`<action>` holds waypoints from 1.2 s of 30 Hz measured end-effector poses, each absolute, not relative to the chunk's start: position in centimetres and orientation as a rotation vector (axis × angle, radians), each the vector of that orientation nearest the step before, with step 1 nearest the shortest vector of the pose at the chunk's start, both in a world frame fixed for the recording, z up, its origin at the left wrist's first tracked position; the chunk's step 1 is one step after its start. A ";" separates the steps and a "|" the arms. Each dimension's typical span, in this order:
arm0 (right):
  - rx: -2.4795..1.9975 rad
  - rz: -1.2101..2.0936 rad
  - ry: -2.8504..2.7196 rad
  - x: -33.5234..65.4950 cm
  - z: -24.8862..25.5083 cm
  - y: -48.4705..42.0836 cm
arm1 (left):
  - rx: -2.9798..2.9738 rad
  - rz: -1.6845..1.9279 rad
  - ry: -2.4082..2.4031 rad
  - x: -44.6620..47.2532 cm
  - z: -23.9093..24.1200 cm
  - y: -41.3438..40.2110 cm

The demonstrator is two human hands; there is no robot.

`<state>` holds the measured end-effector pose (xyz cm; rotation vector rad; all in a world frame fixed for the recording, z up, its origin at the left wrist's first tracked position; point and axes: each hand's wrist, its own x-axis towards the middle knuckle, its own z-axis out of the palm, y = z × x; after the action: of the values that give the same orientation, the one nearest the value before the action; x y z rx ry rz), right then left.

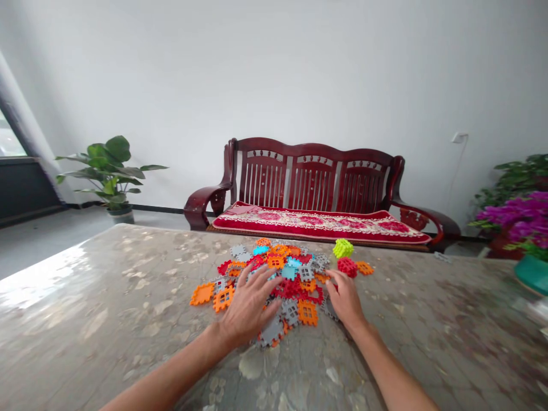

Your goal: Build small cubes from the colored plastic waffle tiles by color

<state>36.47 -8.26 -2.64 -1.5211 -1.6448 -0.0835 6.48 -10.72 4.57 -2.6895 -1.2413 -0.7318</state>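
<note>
A heap of flat interlocking plastic tiles (286, 274) in orange, red, grey and light blue lies on the patterned table (107, 308). My left hand (248, 305) rests flat on the near left part of the heap with fingers spread, holding nothing. My right hand (346, 297) lies on the right edge of the heap, fingers curled down onto the tiles; whether it grips one I cannot make out. Behind the heap stand a built green cube (343, 248) and a built red cube (347, 266), with a loose orange tile (365, 268) beside them.
A dark wooden bench (317, 182) with a red patterned cushion stands behind the table. A potted green plant (109, 171) is at the far left. Purple flowers in a teal pot (528, 240) sit at the table's right edge.
</note>
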 end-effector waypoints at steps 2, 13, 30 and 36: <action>-1.534 -0.076 -1.626 36.5 -2.5 -8.5 | -2.516 -0.763 -1.520 5.2 5.0 -9.0; -1.542 -0.092 -1.606 35.9 -1.5 -9.0 | -2.129 -0.637 -2.439 -3.1 2.5 -3.8; -1.189 0.143 -2.100 34.3 1.7 -12.1 | -2.232 -0.694 -2.307 -3.6 1.7 -2.1; -1.258 0.202 -2.236 33.5 2.7 -13.1 | -2.241 -0.671 -2.279 -3.6 1.8 -2.1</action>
<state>33.50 -13.07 2.65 -1.2576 -2.2361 0.2015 -3.63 -2.13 1.78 -2.2408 -2.2789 -0.6709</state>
